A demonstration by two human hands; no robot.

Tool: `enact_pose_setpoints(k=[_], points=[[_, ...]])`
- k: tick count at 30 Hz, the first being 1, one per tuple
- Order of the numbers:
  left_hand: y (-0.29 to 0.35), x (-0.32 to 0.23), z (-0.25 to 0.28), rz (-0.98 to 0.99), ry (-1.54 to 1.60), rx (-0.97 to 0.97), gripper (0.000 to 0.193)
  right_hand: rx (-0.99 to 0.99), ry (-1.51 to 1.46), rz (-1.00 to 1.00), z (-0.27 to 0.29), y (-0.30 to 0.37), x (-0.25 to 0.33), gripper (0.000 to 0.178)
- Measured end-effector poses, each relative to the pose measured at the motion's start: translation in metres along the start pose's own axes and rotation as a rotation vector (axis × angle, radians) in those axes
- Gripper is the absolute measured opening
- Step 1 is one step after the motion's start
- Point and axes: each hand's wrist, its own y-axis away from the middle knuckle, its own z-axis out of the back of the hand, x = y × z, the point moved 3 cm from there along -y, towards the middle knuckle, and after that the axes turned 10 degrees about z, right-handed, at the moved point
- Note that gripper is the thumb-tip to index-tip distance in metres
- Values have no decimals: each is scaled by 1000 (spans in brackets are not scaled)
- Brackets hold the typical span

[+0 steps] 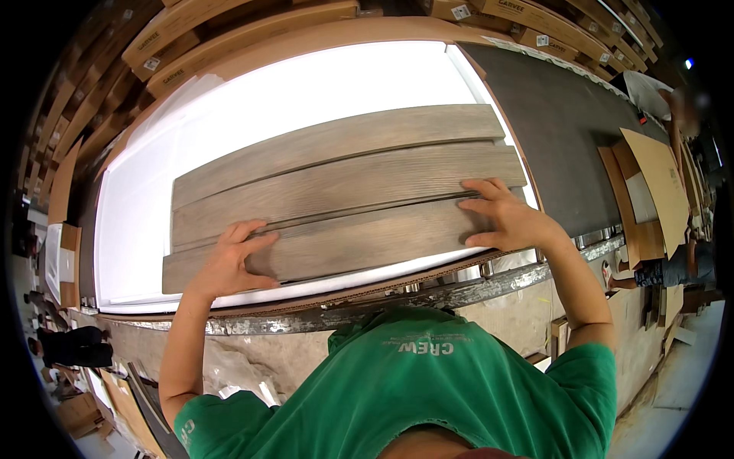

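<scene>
Three grey-brown wood-grain planks lie side by side: a far plank (344, 145), a middle plank (344, 183) and a near plank (367, 241). Beneath them is white foam (138, 222) lining an open cardboard carton (527, 172). My left hand (228, 262) spans the near plank's left part, thumb at its near edge and fingers at its far edge. Toward the other end, my right hand (511, 219) straddles the same plank, with the thumb at the near edge and the upper fingers reaching onto the middle plank. Both hands appear to grip the near plank.
The carton rests on a roller conveyor with a worn metal rail (367, 304). A dark flat panel (543, 115) adjoins it at right, near an opened cardboard box (642, 199). Stacked cartons (252, 42) line the far side. Other people stand at far left and right.
</scene>
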Motion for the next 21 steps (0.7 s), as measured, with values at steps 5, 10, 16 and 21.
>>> enact_pose_setpoints(k=[5, 10, 16, 21], points=[[-46, -1, 8, 109, 133, -130, 48, -617, 325, -116, 28, -4, -97, 48], [-100, 60, -15, 258, -324, -343, 59, -472, 57, -347, 25, -37, -161, 49], [-113, 60, -31, 328, -276, -169, 79, -197, 473, -561, -6, -15, -169, 51], [-112, 65, -43, 336, -311, -224, 79, -189, 621, -340, -7, -34, -131, 47]])
